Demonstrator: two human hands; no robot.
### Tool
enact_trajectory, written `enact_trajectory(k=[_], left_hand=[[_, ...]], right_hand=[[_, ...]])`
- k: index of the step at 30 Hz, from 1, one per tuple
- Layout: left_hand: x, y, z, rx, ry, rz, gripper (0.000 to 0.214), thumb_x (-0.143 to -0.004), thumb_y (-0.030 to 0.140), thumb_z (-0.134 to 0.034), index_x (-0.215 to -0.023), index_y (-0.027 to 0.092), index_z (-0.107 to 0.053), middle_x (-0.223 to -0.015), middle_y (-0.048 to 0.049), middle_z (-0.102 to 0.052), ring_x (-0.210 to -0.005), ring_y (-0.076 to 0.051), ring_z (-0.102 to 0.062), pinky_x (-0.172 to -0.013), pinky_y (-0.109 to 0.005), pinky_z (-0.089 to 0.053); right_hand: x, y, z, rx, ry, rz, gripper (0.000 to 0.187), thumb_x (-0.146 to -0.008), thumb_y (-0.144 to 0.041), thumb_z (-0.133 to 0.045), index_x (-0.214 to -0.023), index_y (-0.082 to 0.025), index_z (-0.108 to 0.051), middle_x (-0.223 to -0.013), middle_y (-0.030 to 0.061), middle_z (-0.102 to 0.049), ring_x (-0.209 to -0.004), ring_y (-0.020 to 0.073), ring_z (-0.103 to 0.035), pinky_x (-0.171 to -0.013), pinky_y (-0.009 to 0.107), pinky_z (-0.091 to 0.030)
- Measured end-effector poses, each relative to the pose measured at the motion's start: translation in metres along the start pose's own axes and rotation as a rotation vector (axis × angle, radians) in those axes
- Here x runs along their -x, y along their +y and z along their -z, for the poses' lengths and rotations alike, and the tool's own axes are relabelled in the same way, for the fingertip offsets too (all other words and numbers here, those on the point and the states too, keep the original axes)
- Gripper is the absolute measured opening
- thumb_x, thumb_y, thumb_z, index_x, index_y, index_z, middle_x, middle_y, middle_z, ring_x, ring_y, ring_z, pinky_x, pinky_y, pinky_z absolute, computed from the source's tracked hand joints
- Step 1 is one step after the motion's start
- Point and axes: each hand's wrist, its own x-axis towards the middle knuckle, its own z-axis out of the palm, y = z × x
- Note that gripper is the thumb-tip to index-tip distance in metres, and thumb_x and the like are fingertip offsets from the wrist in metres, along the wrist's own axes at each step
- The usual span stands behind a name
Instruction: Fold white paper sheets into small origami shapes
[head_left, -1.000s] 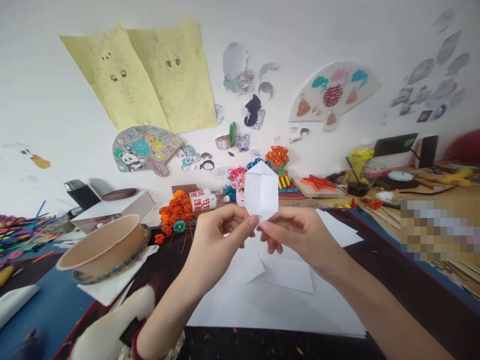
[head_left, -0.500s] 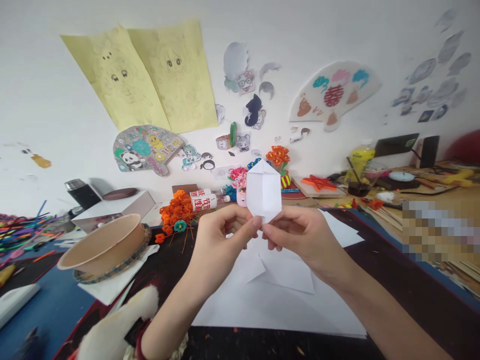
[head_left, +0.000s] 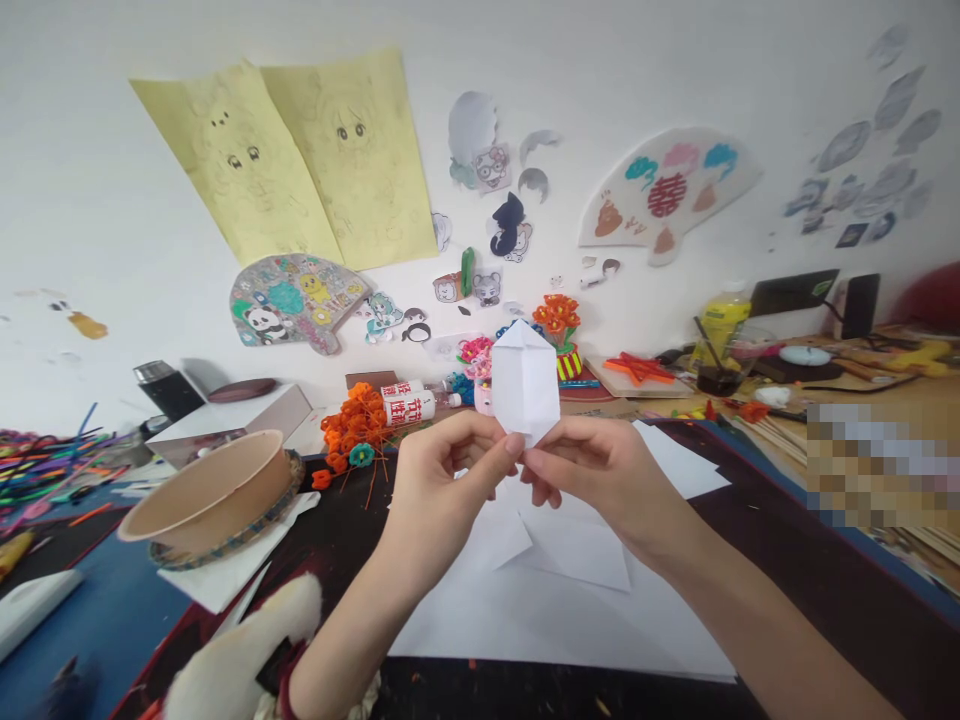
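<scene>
A small piece of folded white paper (head_left: 525, 385), pointed at its top and bottom, is held upright in front of me. My left hand (head_left: 457, 465) pinches its lower left edge between thumb and fingers. On the lower right edge, my right hand (head_left: 589, 460) has the same kind of pinch, and the two thumb tips nearly meet at the bottom point. Below the hands, a large white sheet (head_left: 555, 630) lies on the dark mat, with smaller paper pieces (head_left: 581, 545) on top of it. The fingers behind the folded paper are partly hidden.
A tan round bowl (head_left: 202, 490) stands tilted at the left. Orange pipe-cleaner flowers (head_left: 356, 420) lie behind my left hand. A cup of dark liquid (head_left: 716, 372) and a yellow-labelled bottle (head_left: 726, 320) are at the back right. More white paper (head_left: 682, 460) lies right of my hands.
The folded paper has turned very slightly and looks a little narrower. Both hands keep their pinch in nearly the same place; the whole view has shifted slightly.
</scene>
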Motion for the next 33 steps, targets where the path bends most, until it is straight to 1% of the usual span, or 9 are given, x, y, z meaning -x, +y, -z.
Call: enact_trajectory(k=[3,8,14,19,23,26,30,33], left_hand=[[0.0,-0.0003,-0.001,0.009,0.007,0.0,0.016,-0.079,0.028,-0.068,-0.067,0.017,-0.065,-0.062,0.0007,-0.062,-0.052,-0.008,-0.049,-0.046,-0.019,-0.039],[0.0,-0.0011,-0.0015,0.024,0.004,-0.001,0.016,-0.08,0.027,-0.067,-0.068,0.017,-0.065,-0.063,0.0009,-0.062,-0.052,-0.008,-0.049,-0.046,-0.019,-0.039],[0.0002,-0.001,-0.0017,0.038,0.005,0.012,0.016,-0.08,0.026,-0.068,-0.068,0.017,-0.064,-0.062,0.0021,-0.061,-0.052,-0.007,-0.049,-0.046,-0.017,-0.038],[0.0003,-0.0009,-0.0012,0.044,-0.021,0.006,0.017,-0.082,0.027,-0.066,-0.069,0.016,-0.063,-0.061,0.0024,-0.06,-0.052,-0.006,-0.048,-0.046,-0.016,-0.039],[-0.0006,-0.0018,-0.0004,0.015,-0.058,0.003,0.021,-0.083,0.031,-0.065,-0.07,0.015,-0.062,-0.061,0.002,-0.06,-0.052,-0.006,-0.048,-0.047,-0.017,-0.039],[-0.0014,-0.0022,-0.0001,-0.008,-0.056,-0.005,0.02,-0.082,0.032,-0.065,-0.071,0.015,-0.062,-0.062,0.002,-0.06,-0.052,-0.006,-0.047,-0.047,-0.017,-0.039],[-0.0012,-0.0012,-0.0001,-0.006,-0.042,-0.013,0.02,-0.084,0.03,-0.063,-0.071,0.015,-0.063,-0.064,0.0014,-0.06,-0.053,-0.006,-0.048,-0.047,-0.017,-0.038],[-0.0009,-0.0004,-0.0001,0.021,-0.061,0.021,0.02,-0.083,0.03,-0.064,-0.071,0.014,-0.063,-0.063,0.0009,-0.06,-0.054,-0.007,-0.049,-0.047,-0.017,-0.039]], right_hand=[[0.0001,0.0005,-0.0007,-0.013,0.023,0.018,0.01,-0.077,-0.028,-0.071,-0.075,-0.018,-0.07,-0.07,0.0022,-0.067,-0.058,0.0128,-0.061,-0.051,0.024,-0.048],[0.0008,-0.0011,0.0008,-0.007,0.007,0.035,0.004,-0.077,-0.022,-0.07,-0.077,-0.018,-0.071,-0.072,0.0012,-0.067,-0.06,0.0118,-0.061,-0.053,0.023,-0.049],[0.0003,-0.0045,0.0036,-0.014,-0.047,-0.003,0.008,-0.079,-0.026,-0.07,-0.077,-0.018,-0.07,-0.074,0.0016,-0.067,-0.062,0.0122,-0.061,-0.055,0.024,-0.049],[-0.0008,-0.0026,0.0031,-0.022,-0.049,0.024,0.014,-0.084,-0.027,-0.065,-0.076,-0.017,-0.07,-0.073,0.0018,-0.066,-0.059,0.0109,-0.06,-0.052,0.022,-0.048],[0.0006,-0.0011,0.0033,0.014,-0.031,0.042,0.012,-0.083,-0.027,-0.066,-0.078,-0.016,-0.07,-0.071,0.0015,-0.065,-0.059,0.0106,-0.06,-0.051,0.021,-0.047],[0.0017,-0.0019,0.0031,0.039,-0.022,0.054,0.01,-0.081,-0.025,-0.068,-0.078,-0.016,-0.07,-0.071,0.002,-0.066,-0.06,0.0107,-0.06,-0.053,0.02,-0.048],[0.0018,-0.004,0.0028,0.029,-0.05,0.046,0.007,-0.082,-0.023,-0.067,-0.08,-0.016,-0.071,-0.072,0.002,-0.067,-0.06,0.0104,-0.06,-0.053,0.02,-0.048],[0.0012,-0.0053,0.0033,0.011,-0.079,0.041,0.01,-0.084,-0.021,-0.064,-0.079,-0.016,-0.071,-0.072,0.0017,-0.066,-0.059,0.0101,-0.06,-0.052,0.02,-0.047]])
